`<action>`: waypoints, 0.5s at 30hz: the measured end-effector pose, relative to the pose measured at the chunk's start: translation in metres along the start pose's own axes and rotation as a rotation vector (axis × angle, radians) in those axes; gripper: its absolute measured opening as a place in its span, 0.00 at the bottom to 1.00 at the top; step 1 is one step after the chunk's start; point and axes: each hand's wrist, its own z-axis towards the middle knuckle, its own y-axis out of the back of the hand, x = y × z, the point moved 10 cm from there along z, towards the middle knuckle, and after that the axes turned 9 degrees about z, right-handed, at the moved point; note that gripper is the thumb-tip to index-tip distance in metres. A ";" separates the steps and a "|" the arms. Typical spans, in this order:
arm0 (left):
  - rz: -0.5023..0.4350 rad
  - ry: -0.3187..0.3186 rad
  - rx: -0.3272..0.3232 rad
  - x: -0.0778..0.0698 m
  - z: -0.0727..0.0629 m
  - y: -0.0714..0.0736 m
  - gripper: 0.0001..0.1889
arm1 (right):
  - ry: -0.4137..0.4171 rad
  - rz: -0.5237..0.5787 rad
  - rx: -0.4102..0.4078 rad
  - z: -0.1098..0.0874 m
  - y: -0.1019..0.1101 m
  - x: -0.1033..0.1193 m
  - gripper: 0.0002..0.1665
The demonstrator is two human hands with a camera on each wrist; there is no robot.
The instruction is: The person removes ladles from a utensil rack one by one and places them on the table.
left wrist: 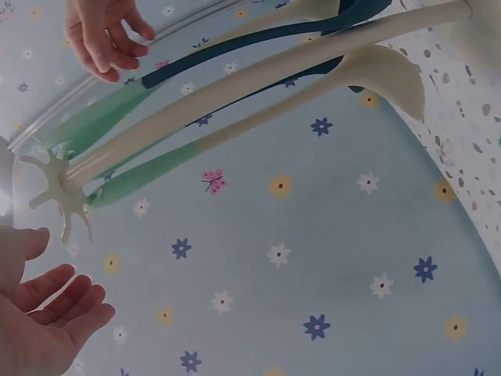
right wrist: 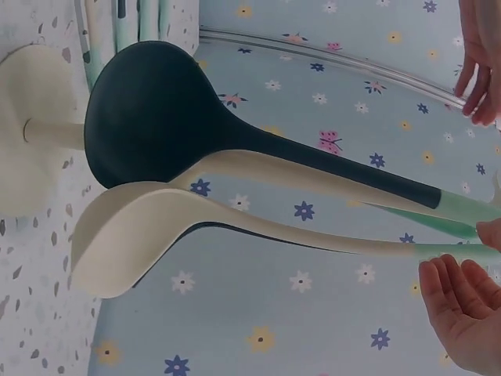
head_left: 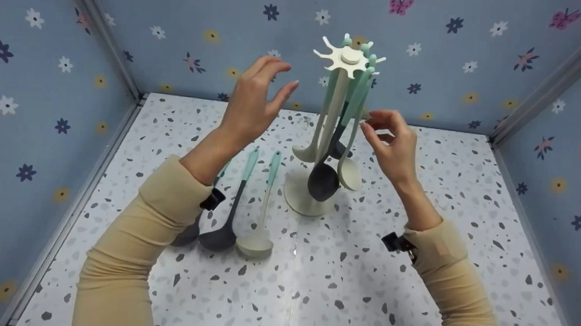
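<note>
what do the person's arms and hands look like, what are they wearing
The left sleeve and right sleeve are long, plain tan fabric with creases. The left cuff looks wide and folded back. A small black device shows beside each cuff, left and right. The left hand and right hand are ungloved.

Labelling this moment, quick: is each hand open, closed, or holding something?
Left hand: open, holding nothing.
Right hand: open, loosely curved beside a hanging cream ladle, holding nothing.
</note>
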 end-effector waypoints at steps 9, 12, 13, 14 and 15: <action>-0.025 -0.115 0.029 -0.034 0.024 -0.004 0.21 | -0.057 -0.001 -0.008 -0.012 -0.002 -0.020 0.12; -0.023 -0.138 0.053 -0.041 0.031 -0.011 0.21 | -0.077 -0.005 0.003 -0.015 -0.004 -0.026 0.13; -0.025 -0.136 0.066 -0.043 0.033 -0.013 0.21 | -0.080 -0.007 0.005 -0.016 -0.004 -0.028 0.13; -0.026 -0.136 0.077 -0.044 0.035 -0.016 0.21 | -0.083 -0.008 0.007 -0.017 -0.005 -0.030 0.13; -0.026 -0.134 0.090 -0.045 0.037 -0.018 0.21 | -0.085 -0.003 0.007 -0.018 -0.005 -0.031 0.13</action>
